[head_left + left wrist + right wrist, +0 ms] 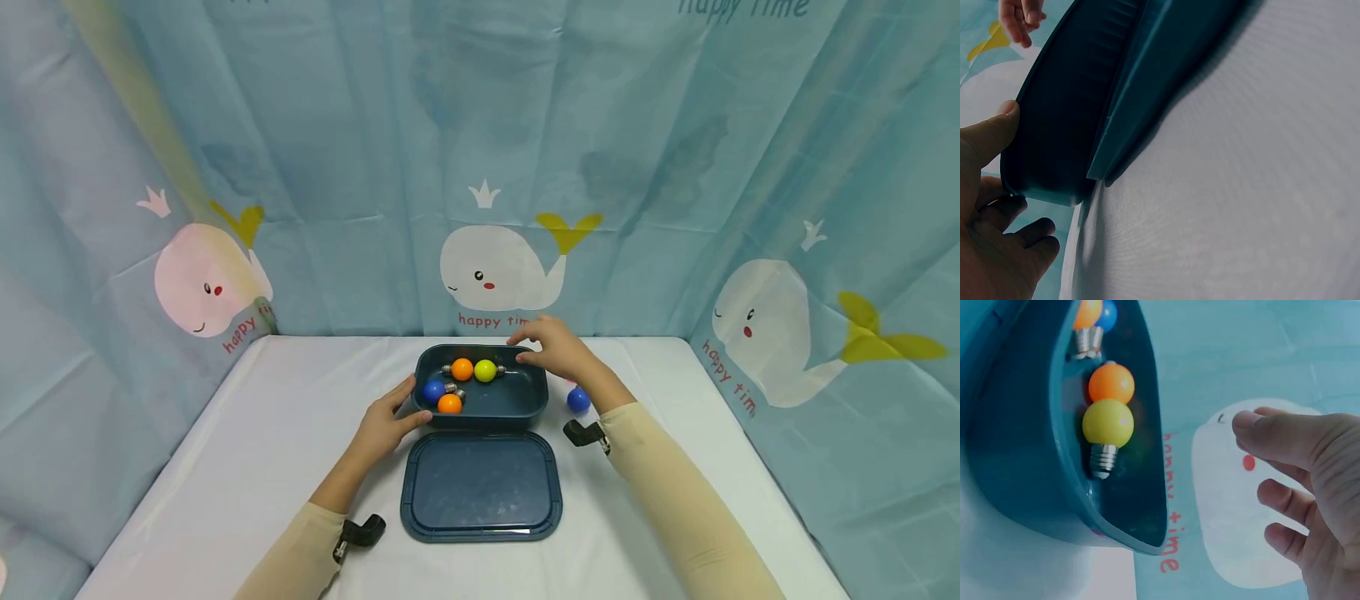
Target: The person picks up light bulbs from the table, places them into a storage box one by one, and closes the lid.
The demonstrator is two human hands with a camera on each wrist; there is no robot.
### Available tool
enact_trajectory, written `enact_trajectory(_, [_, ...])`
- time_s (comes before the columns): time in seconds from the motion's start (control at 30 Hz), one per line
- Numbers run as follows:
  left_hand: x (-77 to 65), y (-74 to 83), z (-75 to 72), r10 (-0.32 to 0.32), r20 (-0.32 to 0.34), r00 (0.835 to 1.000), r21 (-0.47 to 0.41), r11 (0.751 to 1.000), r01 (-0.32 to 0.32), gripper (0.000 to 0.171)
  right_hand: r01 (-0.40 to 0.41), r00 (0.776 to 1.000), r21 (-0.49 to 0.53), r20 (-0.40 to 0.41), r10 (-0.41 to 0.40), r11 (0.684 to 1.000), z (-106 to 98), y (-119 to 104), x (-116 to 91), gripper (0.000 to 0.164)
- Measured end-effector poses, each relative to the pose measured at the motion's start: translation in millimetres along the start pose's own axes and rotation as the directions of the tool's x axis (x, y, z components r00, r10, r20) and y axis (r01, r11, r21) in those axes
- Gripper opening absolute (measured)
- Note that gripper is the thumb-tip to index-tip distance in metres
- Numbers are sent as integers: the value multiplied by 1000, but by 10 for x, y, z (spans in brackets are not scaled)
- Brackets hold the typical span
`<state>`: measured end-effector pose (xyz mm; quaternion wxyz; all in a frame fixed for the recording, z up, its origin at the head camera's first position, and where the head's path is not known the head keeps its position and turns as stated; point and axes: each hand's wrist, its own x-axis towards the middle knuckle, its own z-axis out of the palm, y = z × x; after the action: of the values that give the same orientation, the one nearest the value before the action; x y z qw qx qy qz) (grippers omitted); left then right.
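Note:
A dark blue box (517,393) stands uncovered on the table, with several coloured light bulbs lying in its left and middle part. Two are orange (462,369), one is yellow-green (1108,424) and one blue (433,392). My left hand (380,427) holds the box at its left end, thumb on the near wall and fingers around the side, as the left wrist view shows. Over the box's right end hovers my right hand (557,348), fingers loosely bent; nothing shows between thumb and fingers in the right wrist view (1310,462).
A flat dark blue lid (482,483) lies just in front of the box. To the right of the box, beside my right wrist, sits another blue bulb (578,399), with a bit of something pink behind it. A whale-print curtain (360,167) encloses the white table (300,400).

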<state>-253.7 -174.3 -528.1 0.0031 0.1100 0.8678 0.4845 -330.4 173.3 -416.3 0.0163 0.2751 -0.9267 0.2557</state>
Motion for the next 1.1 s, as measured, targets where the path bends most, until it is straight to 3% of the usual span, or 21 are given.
enact_trajectory(0.33, [-9, 13, -18, -18, -6, 1000, -7, 1000, 18, 83, 24, 992, 78, -121, -15, 997, 30, -3, -321, 26])
enact_trajectory(0.77, [-7, -3, 20, -23, -3, 1000, -1, 1000, 23, 83, -8, 976, 155, -213, 42, 988, 144, 84, -760, 31])
enact_trajectory(1.1, [-7, 14, 5, -15, -6, 1000, -8, 1000, 15, 83, 13, 962, 198, -268, 42, 980, 196, 214, -909, 33])
